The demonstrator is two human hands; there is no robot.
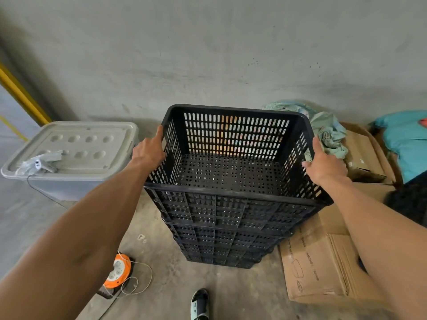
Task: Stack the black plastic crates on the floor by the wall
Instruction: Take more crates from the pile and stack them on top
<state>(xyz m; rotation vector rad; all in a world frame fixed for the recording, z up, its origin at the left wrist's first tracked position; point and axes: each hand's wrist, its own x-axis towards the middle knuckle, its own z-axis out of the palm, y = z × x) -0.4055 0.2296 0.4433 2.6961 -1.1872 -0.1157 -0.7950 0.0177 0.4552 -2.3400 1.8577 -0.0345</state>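
A stack of black plastic crates [226, 236] stands on the concrete floor close to the grey wall. The top crate [233, 135] is slotted, empty and nested into the ones below. My left hand [150, 151] grips its left rim, thumb along the top edge and fingers over the outside. My right hand [323, 162] grips the right rim, fingers curled over the edge into the crate. Only the near sides of the lower crates show.
A grey lidded storage tub [76, 158] sits to the left with a small device on it. An orange cable reel [117, 271] lies front left. Flattened cardboard [318, 269], an open box [365, 158] and green cloth [328, 132] crowd the right. A sandalled foot [199, 303] stands in front.
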